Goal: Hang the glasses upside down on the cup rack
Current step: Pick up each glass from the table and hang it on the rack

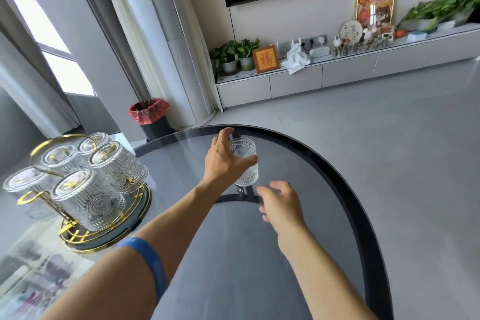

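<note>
- Cup rack (pixel 78 218) sits at left of the glass-topped table (pixel 358 205): gold wire frame w/ loop handle on a dark round tray base.
- Rack holds 5 ribbed clear glasses, all mouth-down, bases up; nearest one (pixel 85 197) at front, others behind and to the sides. All look empty.
- Sixth glass (pixel 245 163) is well apart from the rack, near the table's far-middle, upright: mouth up, long axis roughly vertical, leaning slightly toward the camera's right. Looks empty; embossed pattern on its side.
- Can't tell if its base touches the table or is just lifted; a faint reflection shows right below it.
- Left hand (pixel 223 161) wraps the glass from its left side, thumb across the front, fingers round the back – gripping it.
- Right hand (pixel 279 202) is just beside the glass, lower right, fingers loosely spread, holding nothing; blurred, not touching the glass as far as visible.
- Blue band (pixel 150 262) round the left forearm.
- Beyond the table: black bin (pixel 153 118) w/ red liner on the floor; contents not visible.
</note>
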